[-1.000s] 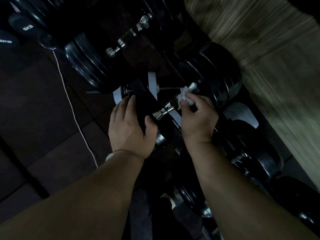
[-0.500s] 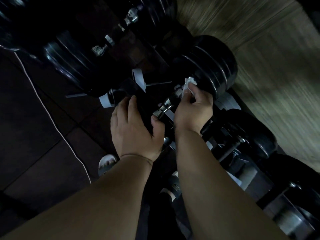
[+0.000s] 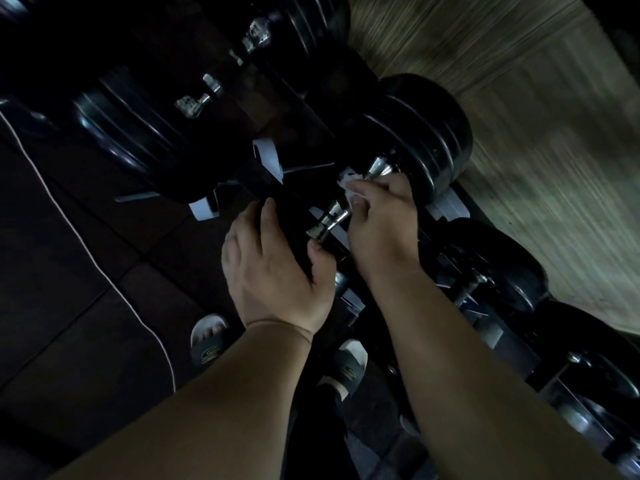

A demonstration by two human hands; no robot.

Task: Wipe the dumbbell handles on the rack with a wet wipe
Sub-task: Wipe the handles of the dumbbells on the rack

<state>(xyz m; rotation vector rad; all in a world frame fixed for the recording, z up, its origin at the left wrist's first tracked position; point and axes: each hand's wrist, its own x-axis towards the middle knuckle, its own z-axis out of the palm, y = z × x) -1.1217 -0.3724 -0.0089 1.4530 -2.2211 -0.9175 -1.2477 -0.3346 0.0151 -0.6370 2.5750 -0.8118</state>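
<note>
A black dumbbell lies on the rack with a chrome handle [image 3: 334, 216] between its dark weight ends. My right hand [image 3: 379, 220] wraps a white wet wipe [image 3: 348, 180] around the middle of that handle; a bit of wipe sticks out above my fingers. My left hand [image 3: 273, 271] grips the near black weight end [image 3: 291, 216] of the same dumbbell, thumb by the handle's lower tip. The far weight end [image 3: 426, 133] is a stack of black plates.
Another large dumbbell [image 3: 145, 133] with a chrome handle [image 3: 214, 88] lies above left. More dumbbells [image 3: 512, 278] line the rack to the lower right. A white cord [image 3: 104, 271] runs over the dark floor tiles. My sandalled feet [image 3: 207, 341] stand below. A wooden wall [image 3: 536, 116] is at right.
My right hand has slid the wipe back down from the handle's far end toward its middle. My left hand keeps its hold on the near weight end. The view shifted slightly.
</note>
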